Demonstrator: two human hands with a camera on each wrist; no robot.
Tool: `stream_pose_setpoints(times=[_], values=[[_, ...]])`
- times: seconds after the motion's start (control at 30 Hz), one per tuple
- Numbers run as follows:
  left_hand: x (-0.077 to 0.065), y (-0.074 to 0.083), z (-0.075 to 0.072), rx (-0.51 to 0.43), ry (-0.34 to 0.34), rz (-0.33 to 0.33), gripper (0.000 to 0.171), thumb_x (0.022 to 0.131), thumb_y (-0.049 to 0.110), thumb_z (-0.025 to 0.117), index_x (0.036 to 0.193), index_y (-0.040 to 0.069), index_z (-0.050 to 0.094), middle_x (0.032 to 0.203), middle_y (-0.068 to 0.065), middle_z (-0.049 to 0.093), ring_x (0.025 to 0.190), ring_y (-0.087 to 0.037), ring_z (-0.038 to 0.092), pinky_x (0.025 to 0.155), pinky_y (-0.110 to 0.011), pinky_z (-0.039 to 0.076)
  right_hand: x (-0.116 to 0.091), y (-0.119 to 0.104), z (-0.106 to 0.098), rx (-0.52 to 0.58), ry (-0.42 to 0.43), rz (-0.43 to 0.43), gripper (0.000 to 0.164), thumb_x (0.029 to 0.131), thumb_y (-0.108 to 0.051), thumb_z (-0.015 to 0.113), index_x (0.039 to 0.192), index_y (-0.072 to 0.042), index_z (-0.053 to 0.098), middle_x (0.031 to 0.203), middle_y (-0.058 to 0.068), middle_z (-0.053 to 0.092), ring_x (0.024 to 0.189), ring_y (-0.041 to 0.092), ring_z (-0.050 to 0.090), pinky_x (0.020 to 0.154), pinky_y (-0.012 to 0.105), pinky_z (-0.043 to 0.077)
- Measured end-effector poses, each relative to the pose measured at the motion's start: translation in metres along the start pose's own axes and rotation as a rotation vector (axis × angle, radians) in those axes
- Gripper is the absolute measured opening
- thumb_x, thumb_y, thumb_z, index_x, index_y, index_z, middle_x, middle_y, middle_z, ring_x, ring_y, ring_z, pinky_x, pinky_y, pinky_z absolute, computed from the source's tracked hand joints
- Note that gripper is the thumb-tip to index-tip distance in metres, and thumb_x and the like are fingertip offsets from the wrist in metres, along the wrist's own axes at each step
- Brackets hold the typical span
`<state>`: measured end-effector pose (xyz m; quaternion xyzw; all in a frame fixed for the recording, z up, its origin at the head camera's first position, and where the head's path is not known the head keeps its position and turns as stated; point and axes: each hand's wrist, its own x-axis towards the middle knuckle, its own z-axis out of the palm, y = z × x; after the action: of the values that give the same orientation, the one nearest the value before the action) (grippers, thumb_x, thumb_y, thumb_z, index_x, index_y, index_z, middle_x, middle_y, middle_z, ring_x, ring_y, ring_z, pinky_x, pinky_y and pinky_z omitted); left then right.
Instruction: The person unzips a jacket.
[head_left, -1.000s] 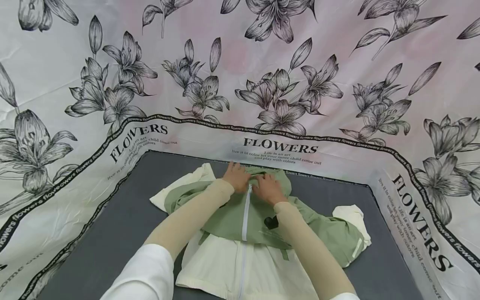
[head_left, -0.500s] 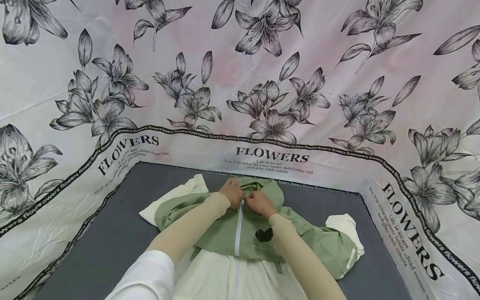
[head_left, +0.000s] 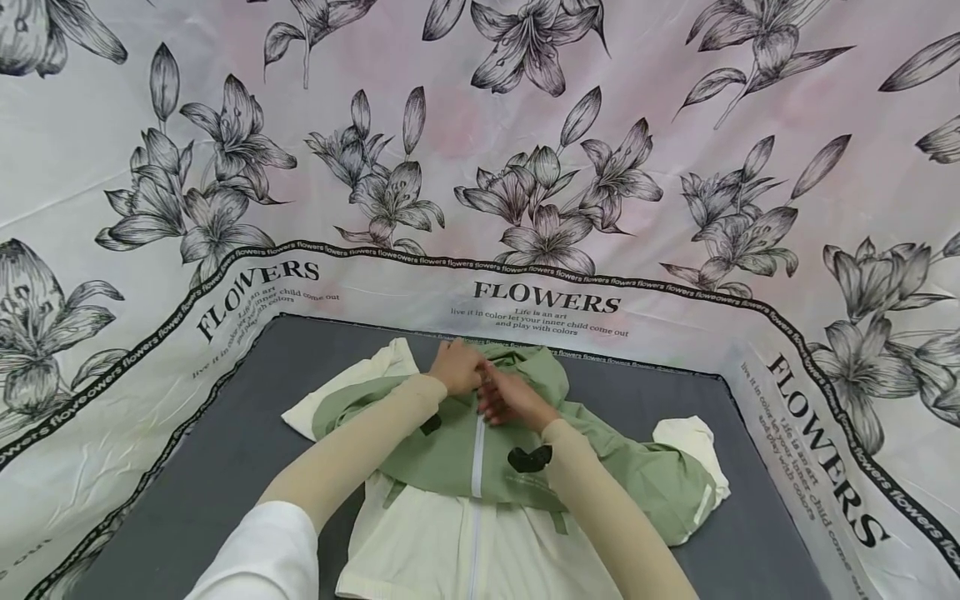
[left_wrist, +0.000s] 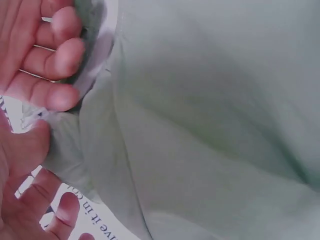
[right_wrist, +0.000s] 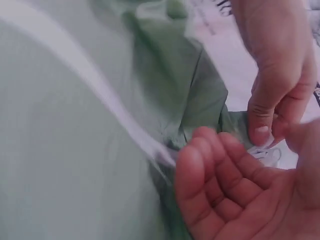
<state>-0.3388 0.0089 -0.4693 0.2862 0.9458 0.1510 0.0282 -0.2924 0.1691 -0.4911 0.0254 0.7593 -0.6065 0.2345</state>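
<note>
A hooded jacket, green (head_left: 438,454) above and cream (head_left: 412,533) below, lies with its white zip (head_left: 477,458) running down the front. At the collar, my left hand (head_left: 456,367) pinches the green edge between thumb and fingers. A small clear, whitish looped piece (right_wrist: 265,154) shows right under that thumb in the right wrist view. My right hand (head_left: 517,400) is turned with the palm partly up, fingers curled near the zip's top, thumb close to the left thumb. I cannot tell whether it grips the looped piece.
The jacket lies on a dark grey surface (head_left: 225,442), sleeves spread, with a cream cuff (head_left: 693,446) at the right. Behind and beside it hangs white cloth (head_left: 390,292) printed with flowers. A small black item (head_left: 528,458) sits at the right wrist.
My right hand has rolled from back up to palm partly up, its fingers lower by the zip. My left hand has shifted slightly left and up at the collar. The jacket stays in place.
</note>
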Motion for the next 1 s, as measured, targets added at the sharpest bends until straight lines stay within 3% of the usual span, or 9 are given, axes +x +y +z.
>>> stream_pose_setpoints(times=[0.13,0.2,0.3,0.4,0.5,0.6,0.8,0.93,1.0], values=[[-0.003,0.000,-0.007,-0.015,0.015,0.024,0.023,0.103,0.027,0.059,0.116,0.021,0.077,0.104,-0.001,0.076,0.104,-0.029,0.055,0.106,-0.054,0.040,0.001,-0.002,-0.002,0.144,0.001,0.011,0.060,0.107,-0.054,0.038,0.107,0.000,0.064,0.080,0.002,0.066,0.066,0.013,0.060,0.061,0.027,0.057],[-0.004,0.001,-0.009,-0.019,0.027,0.027,0.023,0.103,0.028,0.059,0.113,0.021,0.078,0.107,0.000,0.076,0.106,-0.028,0.055,0.107,-0.054,0.039,0.001,-0.003,-0.003,0.175,-0.003,0.008,0.050,0.109,-0.045,0.040,0.107,-0.001,0.063,0.081,0.001,0.065,0.069,0.012,0.060,0.063,0.026,0.057],[-0.005,0.002,-0.010,-0.008,0.050,0.012,0.023,0.104,0.025,0.058,0.093,0.020,0.077,0.098,0.000,0.075,0.102,-0.027,0.057,0.107,-0.051,0.041,0.001,-0.002,-0.003,0.187,-0.003,-0.023,0.036,0.110,-0.030,0.041,0.110,0.000,0.062,0.081,0.000,0.064,0.070,0.011,0.060,0.064,0.024,0.057],[-0.007,0.010,-0.010,0.046,0.085,-0.008,0.022,0.102,0.022,0.059,0.088,0.018,0.075,0.097,-0.002,0.070,0.097,-0.023,0.058,0.097,-0.043,0.051,0.001,-0.001,-0.001,0.189,0.026,-0.071,0.029,0.110,-0.019,0.040,0.113,0.003,0.060,0.080,-0.001,0.062,0.070,0.009,0.060,0.065,0.023,0.057],[-0.007,0.018,-0.012,0.021,0.086,-0.009,0.019,0.102,0.019,0.059,0.092,0.014,0.076,0.097,-0.003,0.065,0.087,-0.018,0.061,0.073,-0.035,0.058,-0.001,-0.002,0.002,0.181,0.074,-0.104,0.028,0.109,-0.014,0.041,0.115,0.006,0.060,0.081,0.000,0.063,0.072,0.009,0.062,0.068,0.023,0.059],[-0.004,0.019,-0.014,-0.136,0.041,-0.011,0.022,0.102,0.015,0.057,0.095,0.011,0.076,0.094,-0.005,0.069,0.075,-0.019,0.061,0.060,-0.031,0.052,-0.003,-0.002,0.002,0.178,0.093,-0.106,0.030,0.108,-0.013,0.044,0.121,0.009,0.060,0.088,0.003,0.067,0.077,0.011,0.067,0.076,0.026,0.063],[0.001,0.021,-0.022,-0.467,0.001,-0.157,0.024,0.103,0.017,0.058,0.110,0.006,0.077,0.102,-0.006,0.077,0.081,-0.014,0.068,0.078,-0.031,0.060,-0.007,-0.004,0.004,0.194,0.097,-0.132,0.035,0.109,-0.014,0.044,0.126,0.011,0.061,0.099,0.008,0.074,0.086,0.012,0.073,0.086,0.032,0.065],[0.002,0.029,-0.030,-0.755,-0.019,-0.293,0.025,0.099,0.015,0.060,0.110,0.001,0.077,0.062,-0.003,0.065,0.048,-0.010,0.054,0.054,-0.028,0.053,-0.009,-0.006,0.007,0.210,0.121,-0.164,0.034,0.107,-0.013,0.046,0.122,0.011,0.064,0.099,0.009,0.076,0.086,0.012,0.074,0.085,0.032,0.065],[0.003,0.032,-0.032,-0.813,-0.050,-0.311,0.022,0.096,0.011,0.060,0.100,-0.001,0.078,0.047,0.001,0.052,0.038,-0.010,0.045,0.046,-0.027,0.045,-0.009,-0.007,0.009,0.217,0.139,-0.168,0.031,0.105,-0.011,0.048,0.120,0.011,0.065,0.096,0.007,0.077,0.084,0.012,0.074,0.082,0.030,0.066]])
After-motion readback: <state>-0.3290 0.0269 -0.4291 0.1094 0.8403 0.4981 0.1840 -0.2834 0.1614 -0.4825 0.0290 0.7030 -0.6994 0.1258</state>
